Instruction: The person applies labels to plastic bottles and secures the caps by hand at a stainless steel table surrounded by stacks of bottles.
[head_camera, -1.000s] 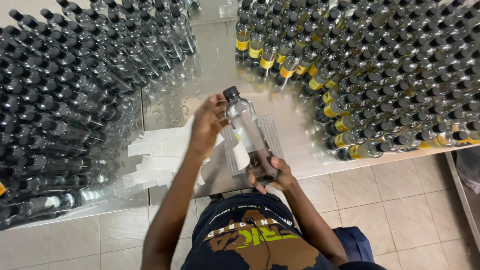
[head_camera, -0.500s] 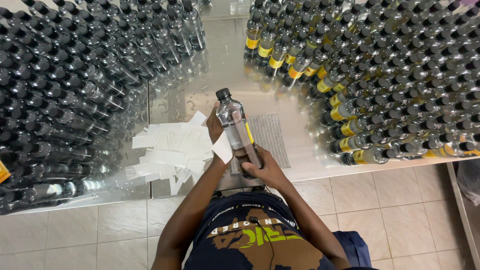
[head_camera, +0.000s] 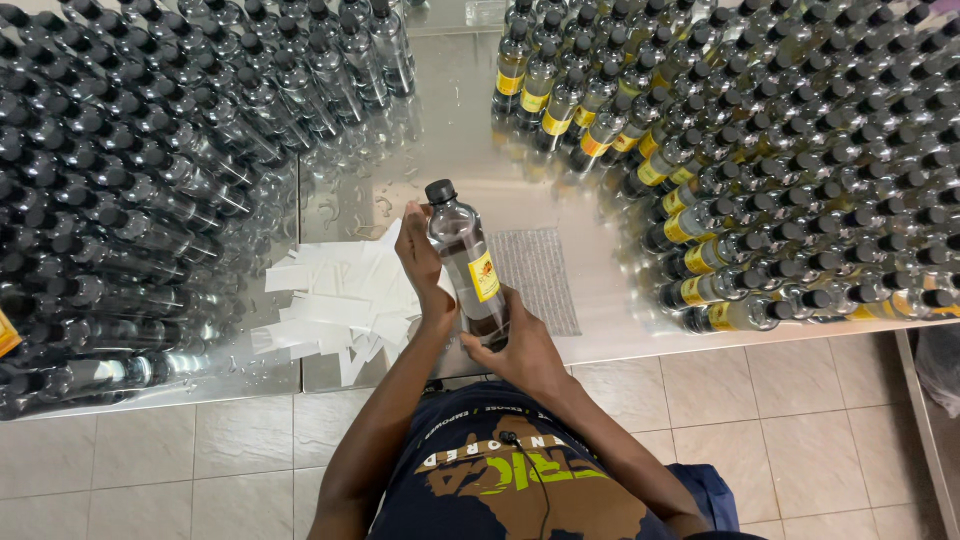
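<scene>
Both hands grip one clear bottle (head_camera: 466, 262): the right hand (head_camera: 520, 345) cups its base; the left hand (head_camera: 420, 265), back from the white strips (head_camera: 335, 300), presses on a newly added yellow label (head_camera: 484, 276).

I see loose white labels (head_camera: 340, 300) left of the hands, grey mat (head_camera: 535, 280) to their right, unlabelled bottles (head_camera: 130, 170) far left, yellow-labelled bottles (head_camera: 760, 150) right, steel table (head_camera: 450, 120), tiled floor (head_camera: 830, 420) below.

Bare steel lane (head_camera: 455, 120) between bottle crowds (head_camera: 130, 150)
</scene>
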